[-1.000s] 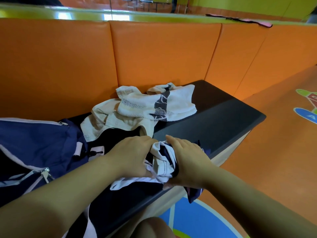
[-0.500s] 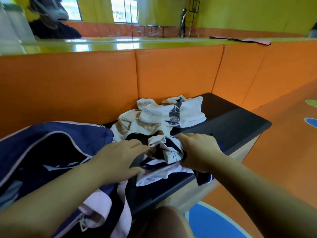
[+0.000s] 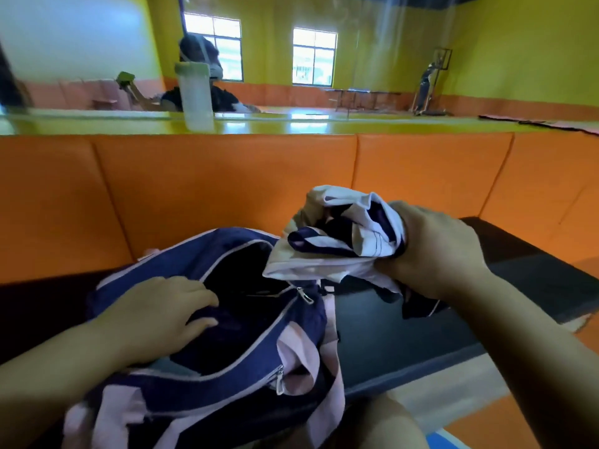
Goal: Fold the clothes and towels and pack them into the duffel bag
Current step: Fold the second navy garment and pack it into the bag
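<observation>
- Left hand (image 3: pixel 155 315): laid on the near rim of the duffel bag's mouth, fingers nearly straight and spread, nothing gripped.
- Duffel bag (image 3: pixel 227 377): navy with pink trim and straps, main zip undone, mouth gaping and dark inside; a zip pull (image 3: pixel 304 294) is seen at its right end.
- Bottle (image 3: pixel 196 95): pale, upright, stood on the ledge well behind the duffel bag.
- Garment (image 3: pixel 340 234): navy and white, bunched, held in the air just above the right end of the duffel bag, clear of its mouth.
- Right hand (image 3: pixel 434 251): fingers curled tightly round the garment.
- Bench (image 3: pixel 405 335): black top, under and to the right of the duffel bag.
</observation>
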{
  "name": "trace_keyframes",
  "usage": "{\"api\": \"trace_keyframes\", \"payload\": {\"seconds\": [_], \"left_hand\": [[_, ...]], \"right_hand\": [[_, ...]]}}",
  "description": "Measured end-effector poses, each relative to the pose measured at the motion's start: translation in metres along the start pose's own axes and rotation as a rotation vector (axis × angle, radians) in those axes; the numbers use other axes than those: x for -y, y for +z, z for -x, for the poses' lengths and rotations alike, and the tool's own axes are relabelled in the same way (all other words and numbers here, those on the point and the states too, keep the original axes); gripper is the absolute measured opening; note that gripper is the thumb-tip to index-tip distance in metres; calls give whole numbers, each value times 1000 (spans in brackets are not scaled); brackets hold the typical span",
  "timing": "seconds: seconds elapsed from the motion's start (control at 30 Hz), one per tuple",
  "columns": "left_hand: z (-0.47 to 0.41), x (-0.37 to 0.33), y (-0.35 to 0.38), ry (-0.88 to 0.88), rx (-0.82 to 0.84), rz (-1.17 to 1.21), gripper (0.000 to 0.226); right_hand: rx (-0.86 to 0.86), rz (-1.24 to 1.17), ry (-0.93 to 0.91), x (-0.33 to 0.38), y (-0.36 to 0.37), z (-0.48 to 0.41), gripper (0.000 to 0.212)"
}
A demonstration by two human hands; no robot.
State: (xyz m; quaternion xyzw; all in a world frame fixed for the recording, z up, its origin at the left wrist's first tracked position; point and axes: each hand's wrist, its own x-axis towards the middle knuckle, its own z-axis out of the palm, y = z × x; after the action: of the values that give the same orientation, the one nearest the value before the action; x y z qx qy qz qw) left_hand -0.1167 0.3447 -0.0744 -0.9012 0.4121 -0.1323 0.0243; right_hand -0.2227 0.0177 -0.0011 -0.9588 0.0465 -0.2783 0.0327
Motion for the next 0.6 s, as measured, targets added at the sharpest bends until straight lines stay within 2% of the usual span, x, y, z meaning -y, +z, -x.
{"api": "trace_keyframes", "payload": {"seconds": [0.1,0.23,0.37,0.47,0.6], "left_hand": [[24,16,4,-96,90,-3,35],[40,28,14,-197,402,-220,45],[49,42,25,-386,532,-209,54],[50,48,19,-484,515,-222,64],[54,69,5,-600,356,-79,69]], "right_hand": [[-41,-59,-112,32,6,-5,44],[-21,-43,-249,67,21,-8,52],[-2,43,-387,89,40,-9,59],[53,101,-451,98,56,-9,65],[55,174,-493,104,71,-10,66]]}}
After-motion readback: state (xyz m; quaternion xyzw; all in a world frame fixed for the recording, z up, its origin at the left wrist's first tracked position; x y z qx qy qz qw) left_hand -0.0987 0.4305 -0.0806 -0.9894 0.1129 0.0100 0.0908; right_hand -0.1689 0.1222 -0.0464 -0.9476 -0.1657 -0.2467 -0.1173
